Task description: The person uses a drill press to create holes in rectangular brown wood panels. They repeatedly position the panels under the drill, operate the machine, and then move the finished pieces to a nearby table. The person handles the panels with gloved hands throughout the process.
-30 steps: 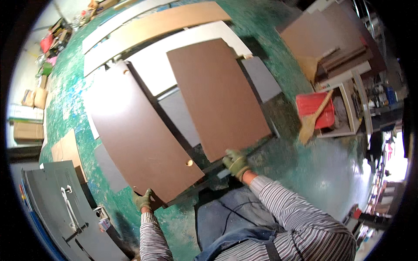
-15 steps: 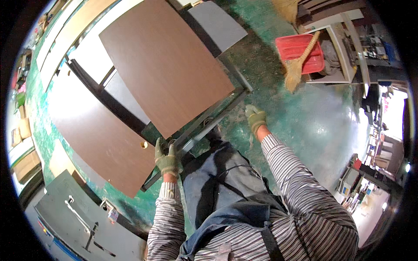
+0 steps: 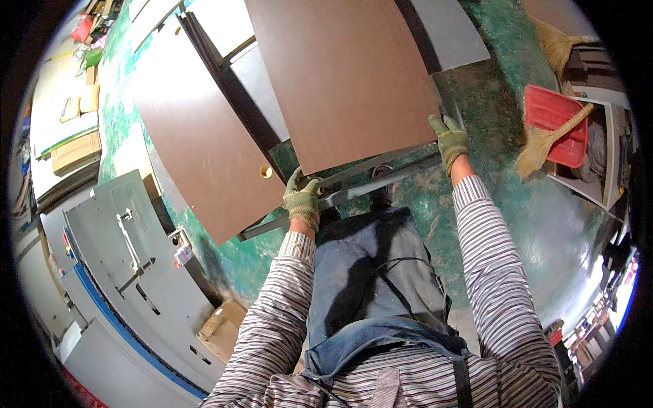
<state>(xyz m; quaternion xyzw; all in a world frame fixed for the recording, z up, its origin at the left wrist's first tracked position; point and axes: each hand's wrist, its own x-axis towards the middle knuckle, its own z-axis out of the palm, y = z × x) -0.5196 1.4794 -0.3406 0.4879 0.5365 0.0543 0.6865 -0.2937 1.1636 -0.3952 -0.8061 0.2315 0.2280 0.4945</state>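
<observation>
A large brown panel (image 3: 354,81) lies on a dark metal frame (image 3: 381,180) in front of me. My left hand (image 3: 301,202), in a green work glove, is at the panel's near left corner, its thumb and a finger either side of that corner. At the near right corner, my right hand (image 3: 450,141), gloved alike, has its fingers along the panel's side edge. What the fingers do under the panel is hidden. A second brown panel (image 3: 211,149) with a round hole lies to the left, close to my left hand.
On the right, a straw hand broom (image 3: 544,149) lies across a red dustpan (image 3: 570,119) beside a pale cabinet. A grey metal panel with a handle (image 3: 129,238) stands at lower left, near a cardboard box (image 3: 224,326). A grey sheet (image 3: 452,34) lies beyond the panel.
My right hand has moved from above the floor to the panel's near right corner. My left hand stays near the left corner. The whole view has shifted and turned.
</observation>
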